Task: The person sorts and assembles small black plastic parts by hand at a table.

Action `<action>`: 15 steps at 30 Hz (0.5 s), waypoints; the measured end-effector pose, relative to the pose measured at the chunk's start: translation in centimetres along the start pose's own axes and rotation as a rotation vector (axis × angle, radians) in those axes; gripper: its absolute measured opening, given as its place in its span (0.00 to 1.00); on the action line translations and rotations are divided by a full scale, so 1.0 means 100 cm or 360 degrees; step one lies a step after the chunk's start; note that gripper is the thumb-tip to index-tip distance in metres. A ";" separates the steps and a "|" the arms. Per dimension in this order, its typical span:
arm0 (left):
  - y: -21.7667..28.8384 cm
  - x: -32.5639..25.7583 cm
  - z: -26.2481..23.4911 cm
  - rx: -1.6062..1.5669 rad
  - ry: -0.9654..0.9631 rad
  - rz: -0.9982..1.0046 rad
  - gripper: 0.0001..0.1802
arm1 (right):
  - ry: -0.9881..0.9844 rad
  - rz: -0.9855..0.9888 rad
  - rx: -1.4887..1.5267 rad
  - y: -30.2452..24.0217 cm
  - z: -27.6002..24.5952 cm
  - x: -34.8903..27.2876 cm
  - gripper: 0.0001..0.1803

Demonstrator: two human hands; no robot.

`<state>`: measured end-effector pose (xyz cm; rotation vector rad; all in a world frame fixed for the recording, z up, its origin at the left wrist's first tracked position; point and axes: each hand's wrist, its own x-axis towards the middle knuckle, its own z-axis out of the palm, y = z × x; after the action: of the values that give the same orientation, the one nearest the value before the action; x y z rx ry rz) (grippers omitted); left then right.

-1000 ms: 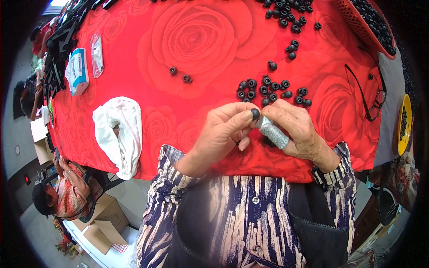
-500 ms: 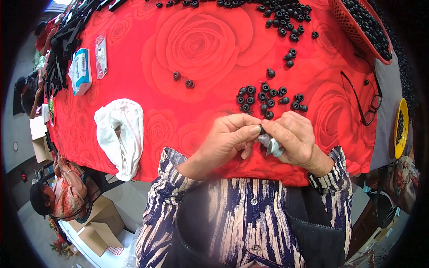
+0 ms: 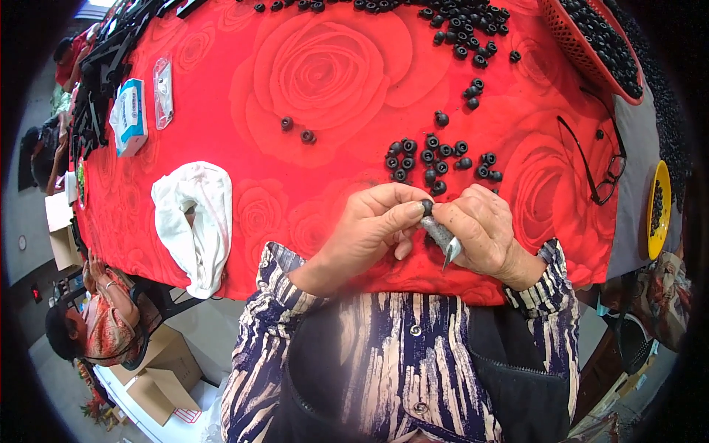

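Between the thumb and index finger of my left hand (image 3: 375, 221) is pinched a small round black part (image 3: 427, 207) with a rounded face. My right hand (image 3: 484, 230) is closed on a blade-like tool (image 3: 443, 238) with a greyish wrapped body. Its pointed metallic end sticks out below, towards me, and its other end is hidden by my fingers. Both hands meet fingertip to fingertip at the part, above the near side of the red rose-patterned cloth (image 3: 310, 88). A loose cluster of similar black parts (image 3: 430, 156) lies just beyond my hands.
A white cloth (image 3: 193, 221) lies left, with a tissue box (image 3: 133, 118) beyond it. Far right stands a red basket (image 3: 591, 55) of black parts. Glasses (image 3: 602, 162) and a yellow plate (image 3: 661, 210) are at right. Another person (image 3: 96, 317) sits at lower left.
The black part has turned in my left fingers and now shows more of its rounded face. The tool in my right hand has tilted, its pointed end now aimed more downward.
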<state>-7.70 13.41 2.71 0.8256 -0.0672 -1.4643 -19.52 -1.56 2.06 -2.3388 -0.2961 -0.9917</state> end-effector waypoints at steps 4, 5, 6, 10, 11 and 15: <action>0.003 -0.001 0.004 0.0125 0.0010 0.0100 0.09 | -0.0051 0.0053 0.0075 0.002 -0.002 0.000 0.21; 0.004 -0.001 0.006 0.0202 0.0050 0.0125 0.10 | -0.0111 0.0087 0.0119 0.002 -0.005 0.000 0.21; 0.004 -0.001 0.006 0.0200 0.0046 0.0122 0.10 | -0.0112 0.0090 0.0115 0.002 -0.006 0.003 0.21; 0.006 -0.004 0.006 0.0163 0.0049 0.0152 0.10 | -0.0289 0.0704 0.0562 0.003 -0.017 0.016 0.23; 0.006 -0.005 0.005 0.0161 0.0061 0.0156 0.10 | -0.0302 0.0756 0.0613 0.005 -0.018 0.014 0.21; 0.004 0.001 0.002 0.0184 0.0072 0.0140 0.10 | -0.0310 0.0819 0.0613 0.010 -0.014 0.008 0.17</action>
<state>-7.41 13.21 3.03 0.9378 -0.1532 -1.3679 -19.39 -3.21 2.99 -2.0037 0.0449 -0.4150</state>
